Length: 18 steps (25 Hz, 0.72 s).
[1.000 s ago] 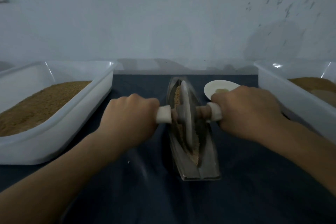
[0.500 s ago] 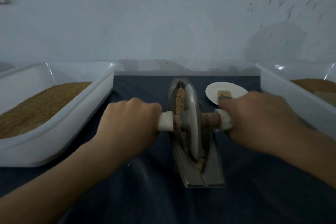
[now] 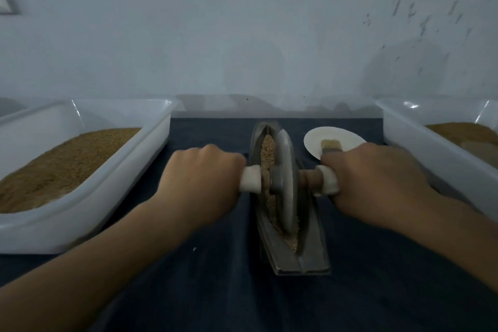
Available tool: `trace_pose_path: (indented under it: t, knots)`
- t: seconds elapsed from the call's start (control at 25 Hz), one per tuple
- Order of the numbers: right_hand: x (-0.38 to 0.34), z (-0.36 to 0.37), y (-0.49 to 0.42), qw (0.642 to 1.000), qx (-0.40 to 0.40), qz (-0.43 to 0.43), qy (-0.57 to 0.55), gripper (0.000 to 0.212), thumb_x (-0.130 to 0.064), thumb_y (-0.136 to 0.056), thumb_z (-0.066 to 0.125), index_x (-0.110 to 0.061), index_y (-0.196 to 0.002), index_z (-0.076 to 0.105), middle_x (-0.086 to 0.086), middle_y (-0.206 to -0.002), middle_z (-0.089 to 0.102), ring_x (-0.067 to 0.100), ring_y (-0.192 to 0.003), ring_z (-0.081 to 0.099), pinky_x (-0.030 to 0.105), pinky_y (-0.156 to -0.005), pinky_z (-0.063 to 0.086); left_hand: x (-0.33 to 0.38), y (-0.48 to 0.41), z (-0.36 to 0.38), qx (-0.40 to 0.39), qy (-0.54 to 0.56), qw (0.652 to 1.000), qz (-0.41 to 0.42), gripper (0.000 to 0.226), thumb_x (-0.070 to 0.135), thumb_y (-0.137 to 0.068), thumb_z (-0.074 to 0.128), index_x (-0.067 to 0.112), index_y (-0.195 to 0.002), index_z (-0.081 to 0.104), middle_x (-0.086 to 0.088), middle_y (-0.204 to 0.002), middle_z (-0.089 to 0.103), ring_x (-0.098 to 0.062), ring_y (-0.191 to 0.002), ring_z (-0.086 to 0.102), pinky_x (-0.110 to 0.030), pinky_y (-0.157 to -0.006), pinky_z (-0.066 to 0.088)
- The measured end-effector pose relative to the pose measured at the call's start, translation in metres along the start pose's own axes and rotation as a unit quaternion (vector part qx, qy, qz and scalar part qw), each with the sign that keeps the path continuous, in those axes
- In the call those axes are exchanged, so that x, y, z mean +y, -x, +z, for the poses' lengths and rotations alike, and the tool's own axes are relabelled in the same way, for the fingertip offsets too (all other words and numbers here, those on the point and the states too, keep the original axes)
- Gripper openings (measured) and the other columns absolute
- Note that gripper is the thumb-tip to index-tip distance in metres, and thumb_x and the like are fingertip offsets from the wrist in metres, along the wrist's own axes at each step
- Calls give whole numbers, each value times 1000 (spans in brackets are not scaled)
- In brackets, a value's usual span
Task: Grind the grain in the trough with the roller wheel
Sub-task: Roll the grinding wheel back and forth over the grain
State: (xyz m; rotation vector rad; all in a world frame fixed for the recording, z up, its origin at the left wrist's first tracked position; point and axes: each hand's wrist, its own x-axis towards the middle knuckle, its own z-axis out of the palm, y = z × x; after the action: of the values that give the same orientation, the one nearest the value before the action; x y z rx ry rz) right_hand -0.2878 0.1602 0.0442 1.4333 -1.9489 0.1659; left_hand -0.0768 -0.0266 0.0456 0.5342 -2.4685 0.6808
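Note:
A narrow metal trough (image 3: pixel 310 259) lies lengthwise on the dark cloth in the middle. Tan grain (image 3: pixel 267 151) fills its groove. A grey roller wheel (image 3: pixel 285 180) stands upright in the groove around the trough's middle, on a wooden axle with white end wraps. My left hand (image 3: pixel 199 178) grips the left handle. My right hand (image 3: pixel 377 180) grips the right handle. Both handles are mostly hidden inside my fists.
A white plastic tub (image 3: pixel 129 170) of tan grain sits at the left. Another white tub (image 3: pixel 420 140) with brownish material sits at the right. A small white dish (image 3: pixel 334 137) holding a brush lies behind my right hand. A pale wall closes the back.
The wheel has rolled toward me along the trough with both hands on its handles, baring more grain at the far end and more of the dish with the brush.

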Motion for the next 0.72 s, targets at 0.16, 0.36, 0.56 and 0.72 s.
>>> trace_pose_path:
  t: [0.16,0.36,0.56,0.72]
  knots:
    - [-5,7,-28,997,-56,34,40,26,-39,-66,72,-33,-67,47,-13,-59,38,6,-48,27,19,-46,20,-2,-16,21,-22,-14,998,-52,31,34,-72,72,30,-68,42,9,-57,22,-21,-47,34,-25,-46,21]
    - [-2,21,-77,972,-195,119,-48,7,-31,-84,68,-32,-85,61,-4,-85,61,21,-78,59,32,-64,41,-3,-71,33,-84,15,991,-100,16,39,-87,64,24,-92,61,-2,-80,55,-31,-80,63,-35,-61,34]
    - [-1,-2,-4,999,33,-4,39,41,-37,-60,71,-32,-72,32,-13,-55,20,8,-45,14,17,-48,7,-9,6,7,14,16,1000,-18,40,41,-67,75,33,-67,35,12,-52,31,-16,-41,32,-19,-47,9]
    - [-1,3,-15,999,-12,15,44,44,-39,-61,77,-34,-71,35,-15,-57,17,1,-49,8,17,-48,8,-6,0,12,-23,-23,999,-36,36,39,-71,71,31,-67,37,11,-53,31,-16,-44,29,-22,-46,17]
